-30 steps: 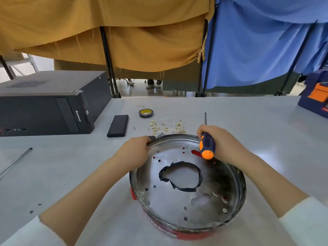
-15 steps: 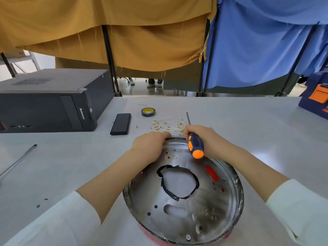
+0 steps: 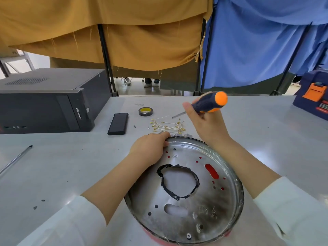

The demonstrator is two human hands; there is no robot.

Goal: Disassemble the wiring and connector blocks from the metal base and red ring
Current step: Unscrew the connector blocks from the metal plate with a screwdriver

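A round metal base (image 3: 204,206) lies in front of me on the grey table, with a red ring (image 3: 156,237) showing under its near edge. Black tape (image 3: 177,181) frames its centre hole. My left hand (image 3: 150,148) grips the base's far rim. My right hand (image 3: 207,125) is raised above the far rim and holds an orange and dark blue screwdriver (image 3: 209,103), its tip pointing left and down toward a bundle of white wires with brass terminals (image 3: 166,125). Small metal connector pieces (image 3: 182,134) lie just beyond the rim.
A black computer case (image 3: 46,102) stands at the left. A black phone-like slab (image 3: 118,123) and a roll of tape (image 3: 145,111) lie beyond the base. A metal rod (image 3: 16,158) lies at the far left, a blue and orange toolbox (image 3: 314,93) at the right.
My right hand has lifted off the rim and swung the screwdriver up so its handle points up and right. The base has slid nearer to me. My left hand stays on the rim.
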